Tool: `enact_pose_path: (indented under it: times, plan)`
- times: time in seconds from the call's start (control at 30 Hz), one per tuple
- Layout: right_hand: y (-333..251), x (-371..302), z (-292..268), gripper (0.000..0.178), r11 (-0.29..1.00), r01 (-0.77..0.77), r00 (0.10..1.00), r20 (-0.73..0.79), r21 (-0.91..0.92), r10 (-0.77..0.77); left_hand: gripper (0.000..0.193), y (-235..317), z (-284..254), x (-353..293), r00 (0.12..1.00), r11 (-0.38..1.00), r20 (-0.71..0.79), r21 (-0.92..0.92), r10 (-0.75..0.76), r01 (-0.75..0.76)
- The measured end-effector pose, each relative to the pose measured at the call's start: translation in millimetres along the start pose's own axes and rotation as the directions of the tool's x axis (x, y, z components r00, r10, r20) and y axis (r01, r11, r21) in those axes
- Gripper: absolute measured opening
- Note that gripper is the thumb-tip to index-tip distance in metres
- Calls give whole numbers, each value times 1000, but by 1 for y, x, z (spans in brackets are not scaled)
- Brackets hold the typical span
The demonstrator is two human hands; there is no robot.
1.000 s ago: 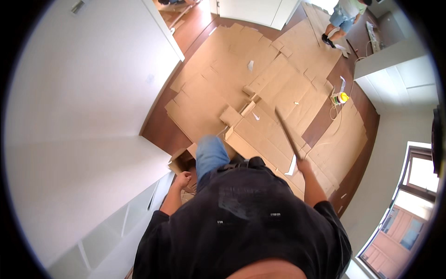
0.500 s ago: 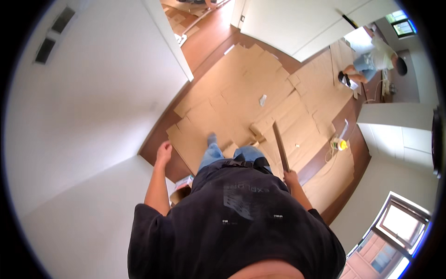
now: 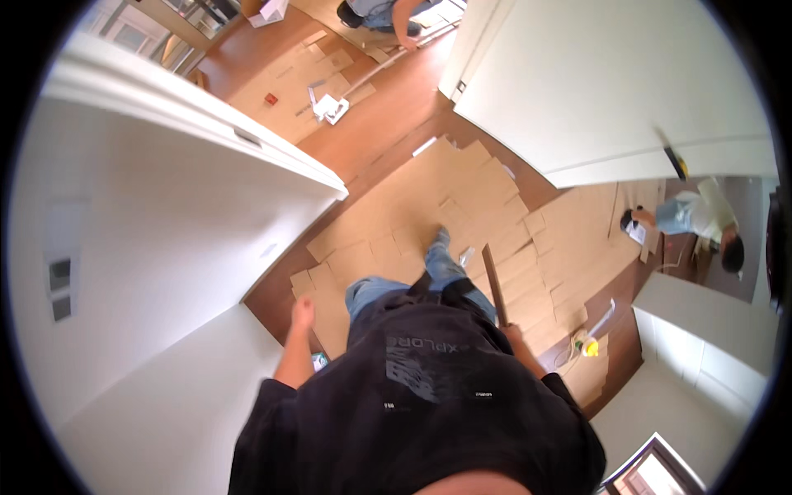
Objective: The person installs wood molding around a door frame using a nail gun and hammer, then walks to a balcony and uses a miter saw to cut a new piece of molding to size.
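Note:
My right hand [image 3: 512, 335] is wrapped round the lower end of a long, thin dark brown strip [image 3: 493, 280], which looks like wood trim. The strip points forward and away from me, over the cardboard-covered floor. At my left side hangs my left hand [image 3: 304, 313], with nothing visible in it and its fingers loosely curled. It is nearest to the white wall on the left and touches nothing. My jeans and one grey-socked foot [image 3: 442, 235] show on the cardboard [image 3: 371, 243].
A white door [image 3: 610, 91] stands ahead on the right, beside a doorway. Through it a person [image 3: 388, 21] crouches, near a white object [image 3: 331, 109]. Another person [image 3: 701, 214] bends at the far right. A yellow-topped container [image 3: 589, 347] with a cord stands right. A wall end [image 3: 342, 192] juts in from the left.
I have stepped forward, with the other foot now in front. More of the room beyond the doorway shows. The brown strip stays in my right hand.

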State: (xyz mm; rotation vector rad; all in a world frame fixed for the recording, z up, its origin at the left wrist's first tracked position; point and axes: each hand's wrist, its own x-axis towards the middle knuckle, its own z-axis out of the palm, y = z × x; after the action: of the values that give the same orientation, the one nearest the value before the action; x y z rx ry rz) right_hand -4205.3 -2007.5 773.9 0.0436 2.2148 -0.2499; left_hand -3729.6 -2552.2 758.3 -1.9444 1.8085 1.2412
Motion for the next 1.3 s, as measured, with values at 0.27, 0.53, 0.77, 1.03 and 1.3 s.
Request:
enact_pose_path:
  times: [0.27, 0.53, 0.77, 1.03, 1.3]
  plan:
    - [-315, 197, -305, 32, 955, 276, 961, 30, -111, -275, 15, 51, 96, -58, 961, 941, 208, -248, -183, 233]
    - [-591, 282, -317, 27, 882, 447, 891, 13, 149, -454, 18, 233, 101, 127, 965, 981, 202, -126, 169, -146]
    - [-688, 272, -315, 29, 886, 366, 929, 159, -283, -333, 36, 523, -99, 251, 978, 895, -164, -405, 130, -187]
    - [-905, 391, -325, 31, 600, 547, 837, 374, -584, -400, 26, 706, -279, 326, 860, 666, -509, -631, 32, -398]
    - [-1286, 425, -300, 28, 524, 669, 738, 386, -527, -553, 28, 742, -559, 262, -32, 368, -972, -58, -233, -928]
